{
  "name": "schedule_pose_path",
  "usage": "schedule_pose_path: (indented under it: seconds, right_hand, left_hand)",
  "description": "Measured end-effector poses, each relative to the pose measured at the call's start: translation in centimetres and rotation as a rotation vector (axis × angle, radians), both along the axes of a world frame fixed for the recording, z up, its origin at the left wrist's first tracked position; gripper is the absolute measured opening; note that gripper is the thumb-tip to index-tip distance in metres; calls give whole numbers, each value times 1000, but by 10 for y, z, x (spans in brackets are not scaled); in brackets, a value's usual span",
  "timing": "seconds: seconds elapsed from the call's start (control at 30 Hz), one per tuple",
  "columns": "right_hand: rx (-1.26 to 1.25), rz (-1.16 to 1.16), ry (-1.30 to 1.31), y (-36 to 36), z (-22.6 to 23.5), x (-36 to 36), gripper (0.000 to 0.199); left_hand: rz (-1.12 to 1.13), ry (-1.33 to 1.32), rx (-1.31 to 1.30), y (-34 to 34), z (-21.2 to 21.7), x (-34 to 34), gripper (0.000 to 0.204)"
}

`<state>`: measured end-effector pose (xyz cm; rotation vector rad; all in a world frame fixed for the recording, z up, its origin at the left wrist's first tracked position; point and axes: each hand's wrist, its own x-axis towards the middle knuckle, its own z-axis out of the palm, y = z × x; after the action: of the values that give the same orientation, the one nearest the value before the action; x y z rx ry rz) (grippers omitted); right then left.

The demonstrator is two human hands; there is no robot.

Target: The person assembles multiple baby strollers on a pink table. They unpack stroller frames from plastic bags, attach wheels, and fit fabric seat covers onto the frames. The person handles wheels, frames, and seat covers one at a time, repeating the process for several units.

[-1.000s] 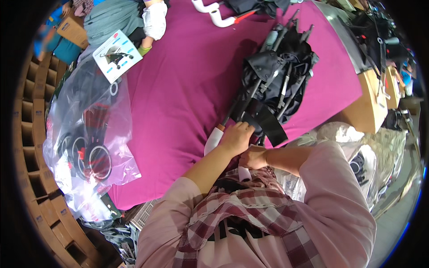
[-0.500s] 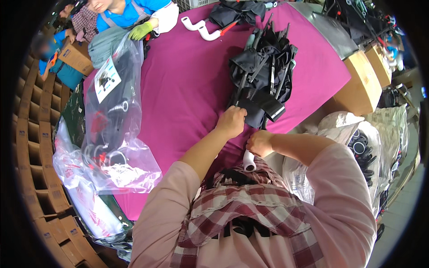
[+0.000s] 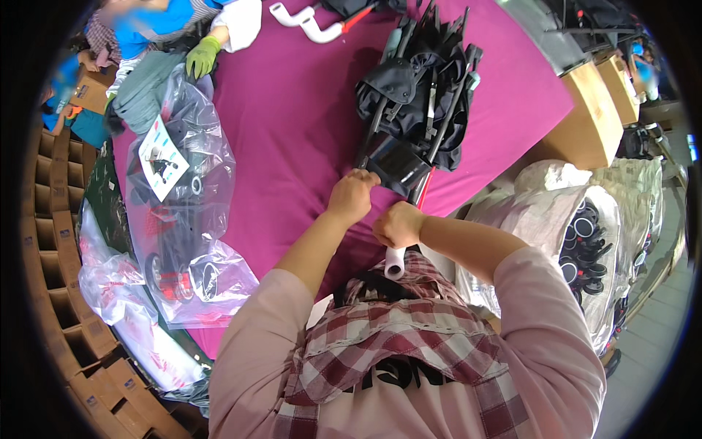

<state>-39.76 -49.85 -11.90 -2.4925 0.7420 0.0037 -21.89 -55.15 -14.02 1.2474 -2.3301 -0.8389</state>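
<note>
Folded black stroller (image 3: 413,95) lies right of centre in the upper half of the frame, its tubes pointing toward the top edge and its handle end toward the wearer. Its white curved handle (image 3: 395,265) shows just below the right hand (image 3: 398,224), which is clenched around the handle end, knuckles up. Near the centre of the frame, the left hand (image 3: 351,197) has its fingers curled against the lower left end of the stroller, beside a glossy black panel (image 3: 398,164); whether it grips the tube or the panel cannot be told. A narrow red strip (image 3: 426,184) runs along the right tube above the right hand.

Beneath spreads a magenta cloth (image 3: 292,132). At the top edge, two more white bent handles (image 3: 318,31) lie beside a red piece. On the left, a clear plastic bag (image 3: 223,139) carries a printed card (image 3: 161,164), and a co-worker's green-gloved hand (image 3: 202,58) is near its top. Cardboard boxes (image 3: 585,117) stand at upper right, above a pale sack (image 3: 512,219) holding black parts with white rings (image 3: 585,238).
</note>
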Motion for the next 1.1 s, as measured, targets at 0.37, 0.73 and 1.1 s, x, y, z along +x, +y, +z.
schedule_pose_path:
  seconds: [0.37, 0.73, 1.1]
  right_hand:
    - [-320, -296, -338, -55, 48, 90, 16]
    - [-681, -469, -793, -212, 104, -80, 20]
    - [-14, -1314, 177, -369, -56, -307, 40]
  left_hand:
    - [744, 309, -240, 68, 42, 40, 35]
    - [983, 290, 496, 193, -51, 41, 52]
    - [1638, 625, 898, 173, -26, 13, 52]
